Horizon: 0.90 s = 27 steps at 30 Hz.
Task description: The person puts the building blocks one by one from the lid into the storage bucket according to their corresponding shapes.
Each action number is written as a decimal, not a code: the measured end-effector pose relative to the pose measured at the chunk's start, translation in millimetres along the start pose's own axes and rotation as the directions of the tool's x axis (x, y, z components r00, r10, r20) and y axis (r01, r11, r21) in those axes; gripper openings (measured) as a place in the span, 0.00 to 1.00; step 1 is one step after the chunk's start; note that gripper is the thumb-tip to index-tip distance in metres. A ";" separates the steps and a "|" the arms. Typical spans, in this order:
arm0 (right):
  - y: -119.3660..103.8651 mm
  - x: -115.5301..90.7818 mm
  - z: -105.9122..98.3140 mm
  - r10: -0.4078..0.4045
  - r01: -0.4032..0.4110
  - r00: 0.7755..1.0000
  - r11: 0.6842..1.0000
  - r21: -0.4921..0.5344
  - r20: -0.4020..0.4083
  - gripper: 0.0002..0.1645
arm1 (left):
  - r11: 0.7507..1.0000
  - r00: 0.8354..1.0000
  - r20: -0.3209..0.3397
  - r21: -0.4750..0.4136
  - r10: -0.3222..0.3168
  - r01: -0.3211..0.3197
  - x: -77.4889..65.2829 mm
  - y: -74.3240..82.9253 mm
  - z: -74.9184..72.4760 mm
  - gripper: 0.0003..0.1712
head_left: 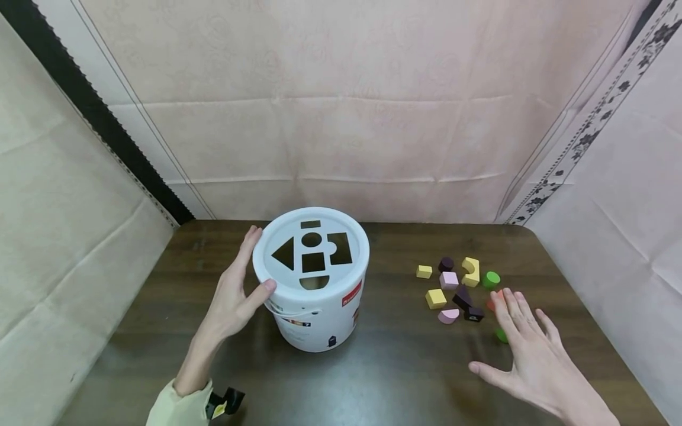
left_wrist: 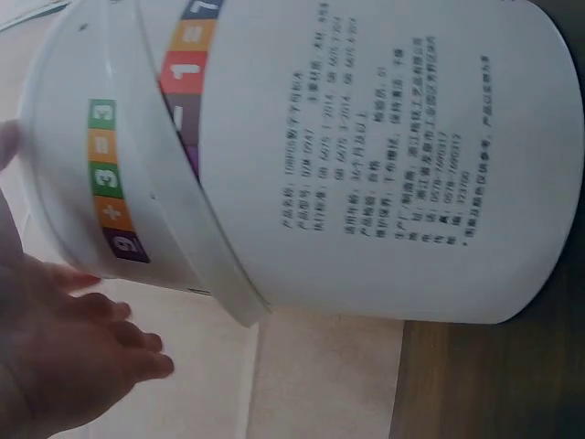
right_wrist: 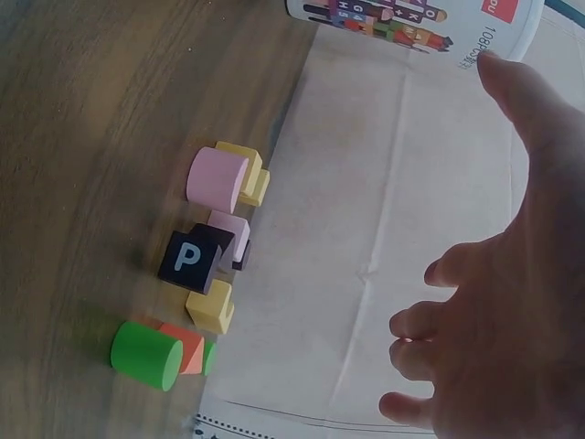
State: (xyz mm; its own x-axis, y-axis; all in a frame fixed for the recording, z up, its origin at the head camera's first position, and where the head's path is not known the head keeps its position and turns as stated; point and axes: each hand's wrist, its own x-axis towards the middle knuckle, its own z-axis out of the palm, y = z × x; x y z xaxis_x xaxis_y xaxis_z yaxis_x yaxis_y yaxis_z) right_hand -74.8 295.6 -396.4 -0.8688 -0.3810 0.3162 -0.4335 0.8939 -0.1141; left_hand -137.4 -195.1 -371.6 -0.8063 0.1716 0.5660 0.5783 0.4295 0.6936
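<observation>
Your left hand is touching a white bucket, which is standing upright on the brown table; its thumb is resting on the rim of the shape-holed lid. Your right hand is hovering beside clustered blocks right of the bucket, fingers apart, holding nothing. You are apparently steadying the bucket and choosing a block; the next move is probably calling for pinching one.

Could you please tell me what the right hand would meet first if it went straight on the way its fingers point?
The right hand would probably meet the orange block first, though the hand might pass above, since its height is unclear.
</observation>
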 end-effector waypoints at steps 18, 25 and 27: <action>29.8 9.2 9.4 -0.137 0.232 0.872 0.961 0.148 -0.471 0.39 | 0.990 0.978 -0.178 -0.072 0.110 -0.125 0.6 -7.0 17.2 0.40; 64.3 -7.2 14.3 0.074 0.082 0.893 0.942 0.324 -0.444 0.16 | 0.990 0.976 -0.198 -0.089 0.094 -0.114 1.4 -3.2 20.5 0.40; 68.8 -13.8 17.8 0.152 -0.005 0.909 0.935 0.355 -0.388 0.25 | 0.989 0.976 -0.199 -0.096 0.090 -0.111 2.3 -2.4 21.6 0.40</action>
State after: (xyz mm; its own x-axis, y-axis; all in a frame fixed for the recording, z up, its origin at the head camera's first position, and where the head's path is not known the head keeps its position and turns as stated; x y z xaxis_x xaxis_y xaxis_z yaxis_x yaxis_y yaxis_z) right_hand -96.8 358.1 -425.4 -0.7630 -0.1192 0.6353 -0.4860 0.7537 -0.4424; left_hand -143.3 -176.5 -381.6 -0.7099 0.0296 0.7037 0.6736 0.3203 0.6660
